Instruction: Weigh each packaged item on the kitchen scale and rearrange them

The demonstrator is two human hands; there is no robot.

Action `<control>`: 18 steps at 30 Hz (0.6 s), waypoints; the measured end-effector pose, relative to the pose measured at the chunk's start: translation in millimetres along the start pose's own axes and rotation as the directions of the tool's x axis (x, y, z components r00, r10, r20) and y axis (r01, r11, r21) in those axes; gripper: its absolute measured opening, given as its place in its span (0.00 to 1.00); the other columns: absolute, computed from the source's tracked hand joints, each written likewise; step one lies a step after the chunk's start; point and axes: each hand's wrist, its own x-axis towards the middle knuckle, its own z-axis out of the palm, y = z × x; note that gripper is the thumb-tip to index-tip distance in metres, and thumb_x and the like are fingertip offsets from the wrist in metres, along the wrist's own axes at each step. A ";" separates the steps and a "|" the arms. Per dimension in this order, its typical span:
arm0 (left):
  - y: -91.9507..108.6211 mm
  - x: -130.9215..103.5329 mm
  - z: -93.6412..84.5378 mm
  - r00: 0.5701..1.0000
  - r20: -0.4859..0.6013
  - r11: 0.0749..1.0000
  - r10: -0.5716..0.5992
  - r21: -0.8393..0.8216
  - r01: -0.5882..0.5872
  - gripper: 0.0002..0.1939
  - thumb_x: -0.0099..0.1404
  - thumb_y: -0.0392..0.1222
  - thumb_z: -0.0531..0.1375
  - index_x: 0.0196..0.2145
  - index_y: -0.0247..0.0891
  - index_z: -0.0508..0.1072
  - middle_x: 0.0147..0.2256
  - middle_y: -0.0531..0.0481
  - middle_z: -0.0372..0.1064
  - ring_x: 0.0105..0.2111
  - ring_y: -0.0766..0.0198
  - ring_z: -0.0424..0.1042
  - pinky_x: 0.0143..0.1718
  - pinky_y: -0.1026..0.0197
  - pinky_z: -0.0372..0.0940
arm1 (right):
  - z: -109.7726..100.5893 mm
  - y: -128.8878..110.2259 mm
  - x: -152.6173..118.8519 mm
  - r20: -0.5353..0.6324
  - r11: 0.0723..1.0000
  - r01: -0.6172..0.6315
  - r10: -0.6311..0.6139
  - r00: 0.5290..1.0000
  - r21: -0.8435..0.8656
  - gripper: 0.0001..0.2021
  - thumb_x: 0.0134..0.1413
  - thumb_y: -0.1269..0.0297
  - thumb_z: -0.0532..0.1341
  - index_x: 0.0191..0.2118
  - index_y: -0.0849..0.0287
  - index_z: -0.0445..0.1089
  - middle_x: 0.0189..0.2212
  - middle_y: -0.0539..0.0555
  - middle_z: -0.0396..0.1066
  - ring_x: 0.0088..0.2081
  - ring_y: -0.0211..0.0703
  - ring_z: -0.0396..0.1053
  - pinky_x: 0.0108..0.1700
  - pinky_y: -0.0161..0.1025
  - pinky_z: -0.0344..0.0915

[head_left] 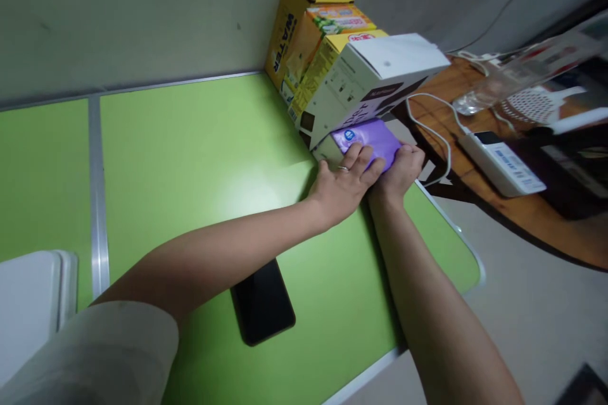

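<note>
Both my hands are on a purple packet [375, 139] at the near side of a white box [380, 69]. My left hand [344, 183], with a ring on one finger, lies over the packet's front with its fingers spread. My right hand [401, 171] is closed round the packet's right end. Behind the white box, a yellow box [323, 54], an orange box [304, 44] and a taller yellow box [280, 31] stand in a row against the wall. The packet's lower edge is hidden by my hands.
A black phone [266, 304] lies on the green table [199, 158] below my left forearm. White flat objects [33, 297] sit at the left. A wooden table [479, 171] at the right holds a white power strip [503, 164], cables and a clear bottle [513, 79].
</note>
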 end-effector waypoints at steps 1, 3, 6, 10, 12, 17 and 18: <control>-0.5 -0.1 -2.2 1.000 0.011 1.000 0.000 -0.010 0.001 0.32 0.67 0.26 0.41 0.66 0.42 0.53 0.67 0.41 0.48 0.68 0.48 0.42 0.53 0.40 0.64 | 0.8 -1.4 -0.9 -0.047 1.000 -0.026 0.025 0.999 -0.002 0.10 0.57 0.58 0.45 0.37 0.54 0.59 0.38 0.56 0.63 0.45 0.47 0.65 0.54 0.49 0.62; -3.4 -4.2 -11.8 0.999 0.031 0.999 0.012 -0.040 -0.010 0.33 0.66 0.25 0.42 0.67 0.41 0.52 0.68 0.42 0.46 0.69 0.49 0.41 0.54 0.41 0.63 | 1.2 -8.6 -6.3 -0.160 0.998 -0.062 0.061 0.985 0.002 0.11 0.56 0.57 0.46 0.39 0.55 0.58 0.40 0.59 0.64 0.46 0.48 0.65 0.55 0.50 0.62; -16.2 -25.6 -37.0 0.993 0.051 0.989 0.104 -0.111 -0.098 0.32 0.66 0.26 0.45 0.67 0.36 0.50 0.68 0.39 0.43 0.69 0.50 0.39 0.58 0.41 0.60 | -3.3 -30.2 -24.9 -0.218 1.000 0.017 -0.013 0.976 0.014 0.15 0.56 0.56 0.46 0.45 0.58 0.57 0.48 0.63 0.63 0.53 0.52 0.63 0.60 0.54 0.58; -54.7 -89.0 -77.5 0.982 0.073 0.965 0.174 -0.211 -0.155 0.30 0.64 0.28 0.52 0.63 0.28 0.55 0.68 0.34 0.42 0.69 0.48 0.37 0.61 0.44 0.57 | -12.1 -79.1 -76.0 -0.144 0.964 0.254 -0.242 0.959 0.073 0.22 0.54 0.56 0.52 0.54 0.59 0.57 0.55 0.64 0.62 0.60 0.53 0.60 0.64 0.55 0.54; -79.1 -132.2 -100.1 0.988 0.058 0.959 0.141 -0.255 -0.121 0.30 0.62 0.29 0.54 0.62 0.28 0.56 0.67 0.31 0.44 0.69 0.46 0.38 0.62 0.43 0.57 | -12.3 -110.7 -112.6 0.102 0.929 0.349 -0.362 0.927 0.126 0.20 0.56 0.57 0.54 0.54 0.57 0.60 0.52 0.61 0.67 0.57 0.54 0.65 0.61 0.57 0.58; -128.2 -246.4 -170.1 0.994 0.082 0.934 -0.069 -0.346 0.093 0.31 0.64 0.32 0.54 0.64 0.29 0.51 0.66 0.30 0.47 0.68 0.48 0.45 0.64 0.42 0.54 | 17.3 -191.0 -210.4 0.794 0.819 0.514 -0.480 0.372 0.254 0.09 0.59 0.62 0.56 0.44 0.49 0.70 0.40 0.55 0.76 0.41 0.51 0.75 0.45 0.50 0.71; -135.9 -267.6 -183.7 0.989 0.108 0.919 -0.100 -0.371 0.133 0.31 0.66 0.33 0.52 0.65 0.31 0.49 0.66 0.32 0.48 0.67 0.50 0.48 0.64 0.43 0.55 | 30.6 -205.2 -229.6 0.819 0.788 0.525 -0.510 0.263 0.322 0.10 0.60 0.63 0.56 0.45 0.48 0.70 0.41 0.55 0.76 0.41 0.51 0.75 0.43 0.49 0.72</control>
